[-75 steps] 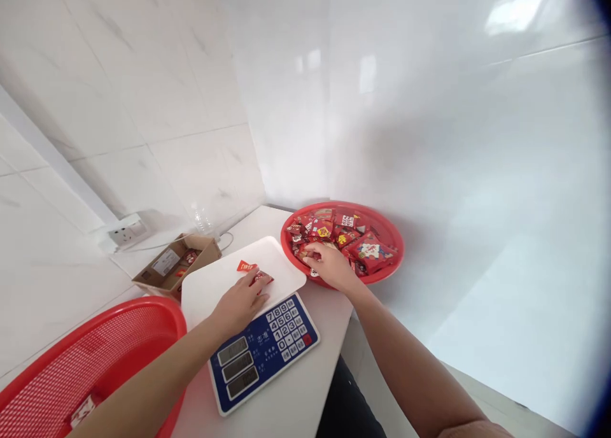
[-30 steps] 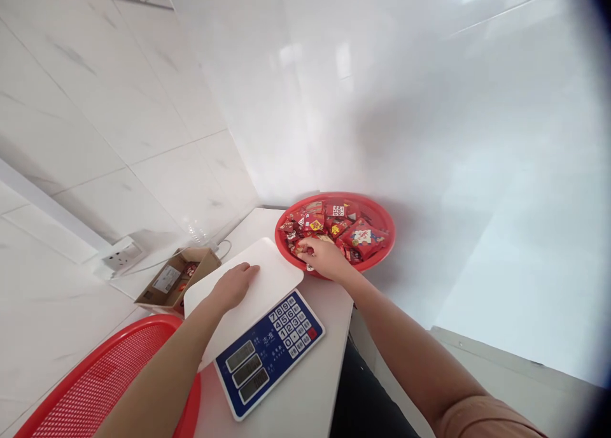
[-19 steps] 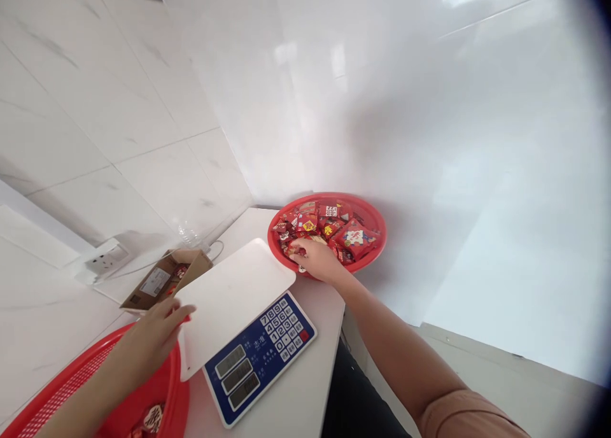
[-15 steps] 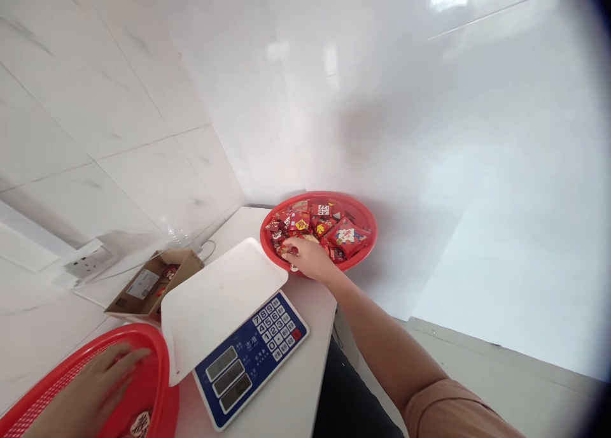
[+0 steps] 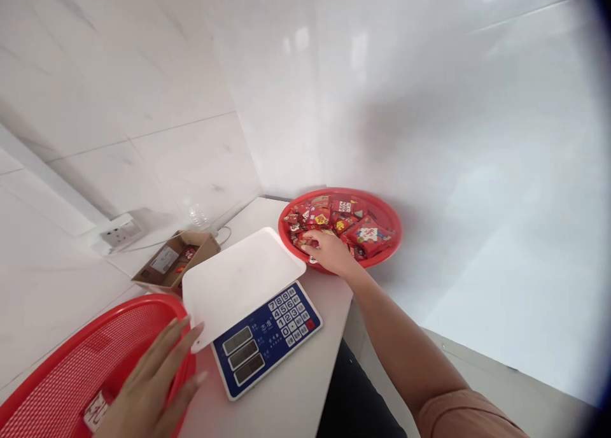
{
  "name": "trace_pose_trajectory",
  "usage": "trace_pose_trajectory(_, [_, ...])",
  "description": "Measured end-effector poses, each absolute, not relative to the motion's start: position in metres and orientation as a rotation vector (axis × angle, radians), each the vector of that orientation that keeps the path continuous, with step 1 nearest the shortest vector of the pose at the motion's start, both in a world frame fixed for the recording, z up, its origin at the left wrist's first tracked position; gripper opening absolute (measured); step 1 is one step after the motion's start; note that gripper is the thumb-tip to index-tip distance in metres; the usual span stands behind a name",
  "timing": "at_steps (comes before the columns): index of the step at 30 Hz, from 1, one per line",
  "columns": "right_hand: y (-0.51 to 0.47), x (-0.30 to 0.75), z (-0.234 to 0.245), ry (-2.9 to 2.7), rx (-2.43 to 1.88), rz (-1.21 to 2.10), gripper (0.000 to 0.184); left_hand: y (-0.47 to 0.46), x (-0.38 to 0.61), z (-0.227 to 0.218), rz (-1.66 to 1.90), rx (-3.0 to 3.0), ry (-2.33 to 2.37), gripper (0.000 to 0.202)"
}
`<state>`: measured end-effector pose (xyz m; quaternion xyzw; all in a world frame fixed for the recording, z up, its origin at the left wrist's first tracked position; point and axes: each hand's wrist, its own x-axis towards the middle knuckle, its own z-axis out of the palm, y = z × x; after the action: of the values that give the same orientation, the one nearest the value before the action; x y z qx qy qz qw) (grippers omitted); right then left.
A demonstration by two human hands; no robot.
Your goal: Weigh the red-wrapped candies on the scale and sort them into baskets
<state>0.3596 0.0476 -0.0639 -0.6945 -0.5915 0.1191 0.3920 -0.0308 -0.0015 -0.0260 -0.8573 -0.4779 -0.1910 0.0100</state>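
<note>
My left hand hovers with fingers stretched out over the rim of a big red mesh basket at the lower left, holding nothing. A red-and-white packet lies in that basket. My right hand rests in a red round tray full of small red snack packets; its fingers curl onto packets at the tray's near edge. Between my hands stands a blue digital scale with a bare white platter.
A small open cardboard box with a few red packets stands behind the scale. A wall socket and a cable run along the tiled wall. The white counter's edge falls away to the right of the scale.
My left hand swept the red packets off the scale platter and carried them into the mesh basket, then drew back open. My right hand stayed in the tray.
</note>
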Motion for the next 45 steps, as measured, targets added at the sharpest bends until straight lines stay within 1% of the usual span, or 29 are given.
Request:
trace_pose_trajectory(4, [0.05, 0.36, -0.063, -1.545, -1.724, 0.325, 0.025, -0.001, 0.013, -0.034, -0.388, -2.764, -1.476, 0.048])
trace_pose_trajectory(9, [0.05, 0.358, -0.054, -1.49, -1.687, 0.394, 0.019, 0.008, 0.037, -0.05, -0.28, -2.895, -1.494, 0.052])
trace_pose_trajectory(16, [0.062, 0.322, -0.036, -1.612, -1.55, 0.509, 0.021, 0.023, 0.035, -0.069, -0.422, -2.857, -1.614, 0.052])
trace_pose_trajectory(19, [0.075, 0.295, -0.034, -1.743, -1.494, 0.608, 0.022, 0.026, 0.029, -0.072, -0.44, -2.848, -1.619, 0.052])
trace_pose_trajectory(22, [0.087, 0.268, -0.035, -1.851, -1.458, 0.64, 0.024, 0.029, 0.019, -0.076, -0.48, -2.825, -1.64, 0.053])
trace_pose_trajectory(25, [0.094, 0.257, -0.035, -1.951, -1.464, 0.596, 0.036, 0.033, 0.007, -0.083, -0.551, -2.806, -1.654, 0.053])
trace_pose_trajectory(27, [0.095, 0.267, -0.032, -2.019, -1.561, 0.427, 0.043, 0.035, 0.002, -0.087, -0.575, -2.816, -1.657, 0.052])
trace_pose_trajectory(29, [0.094, 0.289, -0.027, -2.014, -1.722, 0.224, 0.043, 0.037, 0.0, -0.089, -0.595, -2.828, -1.659, 0.053])
trace_pose_trajectory(31, [0.091, 0.321, -0.023, -1.928, -1.881, 0.132, 0.042, 0.038, 0.0, -0.09, -0.616, -2.833, -1.652, 0.054])
trace_pose_trajectory(33, [0.086, 0.355, -0.021, -1.803, -2.069, 0.058, 0.047, 0.038, 0.002, -0.091, -0.639, -2.836, -1.623, 0.055])
trace_pose_trajectory(38, [0.059, 0.424, -0.034, -1.565, -2.401, 0.045, 0.058, 0.04, 0.003, -0.093, -0.665, -2.859, -1.569, 0.054])
trace_pose_trajectory(41, [0.04, 0.448, -0.045, -1.526, -2.45, 0.099, 0.062, 0.046, -0.003, -0.1, -0.679, -2.885, -1.507, 0.05])
trace_pose_trajectory(45, [0.027, 0.462, -0.053, -1.548, -2.414, 0.188, 0.069, 0.054, -0.008, -0.109, -0.65, -2.937, -1.437, 0.049])
